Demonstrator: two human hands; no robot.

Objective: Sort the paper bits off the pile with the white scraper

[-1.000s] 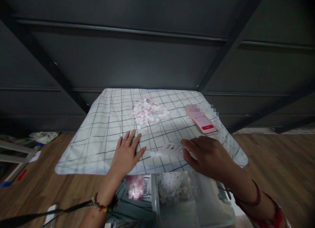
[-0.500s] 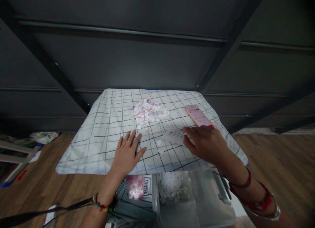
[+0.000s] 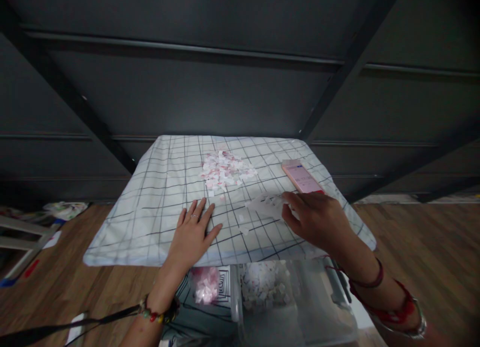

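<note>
My left hand [image 3: 193, 228] lies flat on the checked white cloth [image 3: 150, 187], fingers spread, with a ring on one finger. Between the thumb and fingers of my right hand [image 3: 313, 214] is a thin whitish sheet [image 3: 264, 207] with dark slits or marks along it. The sheet looks blurred, so its exact kind is unclear. It is low over the cloth and points left. Just left of its tip are a small loose white paper slip [image 3: 244, 231] and another faint slip [image 3: 241, 218]. Beyond both hands sits a heap of white and pink paper bits [image 3: 225, 169].
A pink phone [image 3: 302, 178] with a lit screen lies beyond my right hand. Below the table edge are a clear plastic box [image 3: 318, 307] holding paper bits [image 3: 262, 284] and a bag of pink pieces [image 3: 206, 285]. A dark panelled wall [image 3: 210, 97] stands behind the table.
The sheet and my right hand have shifted slightly against the cloth, and the sheet's slits look different. My left hand stays flat in place. The heap looks the same.
</note>
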